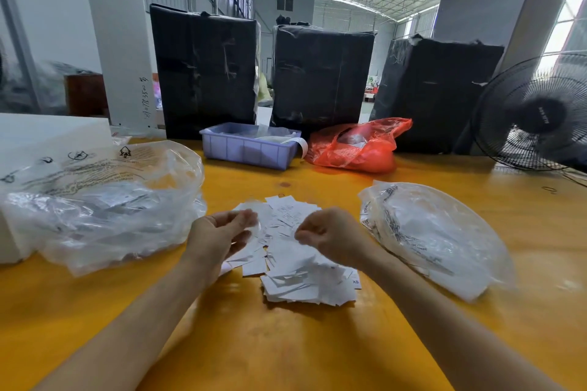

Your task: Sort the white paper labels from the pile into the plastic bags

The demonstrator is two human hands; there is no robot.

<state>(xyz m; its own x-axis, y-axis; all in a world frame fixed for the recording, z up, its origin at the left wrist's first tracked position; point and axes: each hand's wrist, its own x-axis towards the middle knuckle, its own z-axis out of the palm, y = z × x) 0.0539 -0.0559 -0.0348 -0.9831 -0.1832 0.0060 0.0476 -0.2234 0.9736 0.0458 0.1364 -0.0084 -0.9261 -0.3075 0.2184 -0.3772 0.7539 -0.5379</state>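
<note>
A loose pile of white paper labels (295,263) lies on the yellow table (286,343), right in front of me. My left hand (219,233) hovers over the pile's left side and pinches a white label (259,225) between thumb and fingertips. My right hand (327,236) is over the pile's right side, fingers curled; whether it holds a label is blurred. A large clear plastic bag (104,200) lies to the left of the pile. A second clear plastic bag (435,238) lies to the right.
At the back of the table stand a lavender plastic tray (247,149), a red plastic bag (359,146) and three black wrapped bales (320,73). A black fan (536,114) is at the far right. A white box (47,136) sits at the left edge.
</note>
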